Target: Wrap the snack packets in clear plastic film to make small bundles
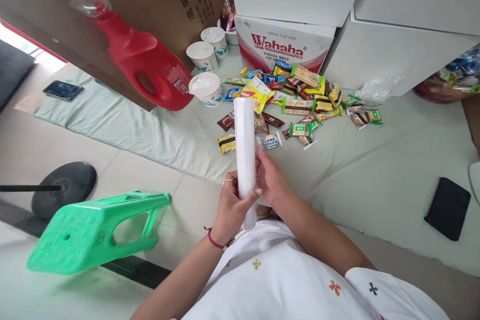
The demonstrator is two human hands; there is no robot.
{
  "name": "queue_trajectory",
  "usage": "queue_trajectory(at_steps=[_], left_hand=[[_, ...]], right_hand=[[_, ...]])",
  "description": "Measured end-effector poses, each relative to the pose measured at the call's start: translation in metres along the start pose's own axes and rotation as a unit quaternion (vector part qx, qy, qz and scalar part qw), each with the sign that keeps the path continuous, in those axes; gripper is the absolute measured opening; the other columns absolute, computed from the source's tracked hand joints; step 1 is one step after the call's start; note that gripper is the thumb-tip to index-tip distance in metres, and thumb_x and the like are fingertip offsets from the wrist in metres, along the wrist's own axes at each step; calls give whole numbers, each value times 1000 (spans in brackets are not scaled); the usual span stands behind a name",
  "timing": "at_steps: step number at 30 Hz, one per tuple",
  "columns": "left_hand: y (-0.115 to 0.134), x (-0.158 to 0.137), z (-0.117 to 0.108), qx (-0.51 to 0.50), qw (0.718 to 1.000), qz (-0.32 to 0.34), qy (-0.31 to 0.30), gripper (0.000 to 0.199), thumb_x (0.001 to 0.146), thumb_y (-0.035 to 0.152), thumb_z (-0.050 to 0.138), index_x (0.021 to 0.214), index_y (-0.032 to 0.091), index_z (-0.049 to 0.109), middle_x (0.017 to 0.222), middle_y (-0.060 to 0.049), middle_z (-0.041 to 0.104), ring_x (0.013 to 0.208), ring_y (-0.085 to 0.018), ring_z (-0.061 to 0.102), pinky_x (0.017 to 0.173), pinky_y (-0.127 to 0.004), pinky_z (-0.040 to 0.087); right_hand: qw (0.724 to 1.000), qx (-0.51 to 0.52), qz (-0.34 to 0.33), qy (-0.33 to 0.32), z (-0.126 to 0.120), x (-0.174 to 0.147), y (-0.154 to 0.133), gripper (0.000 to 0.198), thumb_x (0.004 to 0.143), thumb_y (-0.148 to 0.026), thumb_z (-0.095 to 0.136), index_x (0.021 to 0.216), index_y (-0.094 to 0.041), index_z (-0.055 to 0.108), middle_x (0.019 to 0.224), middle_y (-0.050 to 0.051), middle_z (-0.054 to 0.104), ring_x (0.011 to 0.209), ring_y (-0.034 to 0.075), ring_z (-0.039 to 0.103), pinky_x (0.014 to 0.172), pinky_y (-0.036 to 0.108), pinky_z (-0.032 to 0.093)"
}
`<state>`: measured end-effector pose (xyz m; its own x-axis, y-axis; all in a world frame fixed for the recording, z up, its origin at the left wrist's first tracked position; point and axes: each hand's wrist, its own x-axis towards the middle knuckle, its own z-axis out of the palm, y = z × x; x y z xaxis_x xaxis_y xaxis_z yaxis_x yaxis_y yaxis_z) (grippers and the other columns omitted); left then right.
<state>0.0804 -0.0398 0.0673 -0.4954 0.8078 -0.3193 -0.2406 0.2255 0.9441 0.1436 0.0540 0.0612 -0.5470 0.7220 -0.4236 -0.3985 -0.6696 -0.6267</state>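
A white roll (245, 150), seemingly of thin plastic film or bags, stands nearly upright before my body. My left hand (233, 205) is wrapped around its lower half, the thumb lying across the front. Closed against the roll's right side is my right hand (273, 177), with some of its fingers hidden behind the roll. Just beyond lies a pile of small wrapped snacks (300, 105), including a yellow packet (258, 92) partly behind the roll's top. A round wrapped biscuit (270, 141) is close to my right fingertips.
Several white paper cups (206, 91) stand left of the snacks, beside a red jug (142, 55). A Wahaha carton (287, 45) is behind. A green stool (71, 235) lies at left. Crumpled clear plastic (377, 91) and a black phone-like object (448, 208) are at right.
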Motion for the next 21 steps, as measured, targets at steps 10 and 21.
queue_trajectory(at_steps=[10,21], left_hand=[[-28,6,-7,-290,942,-136,-103,54,65,46,88,107,22,65,95,-3,69,88,-20,65,79,-32,52],[-19,41,32,-375,897,-132,-195,46,65,46,92,95,20,67,84,0,64,86,-17,64,86,-33,55]], right_hand=[[780,-524,-336,58,-15,-21,-53,35,101,-55,45,81,-28,55,61,-2,54,57,17,49,63,29,36],[484,-741,-464,26,2,-60,-158,37,107,-44,39,85,-24,61,61,-2,56,53,12,49,54,25,27]])
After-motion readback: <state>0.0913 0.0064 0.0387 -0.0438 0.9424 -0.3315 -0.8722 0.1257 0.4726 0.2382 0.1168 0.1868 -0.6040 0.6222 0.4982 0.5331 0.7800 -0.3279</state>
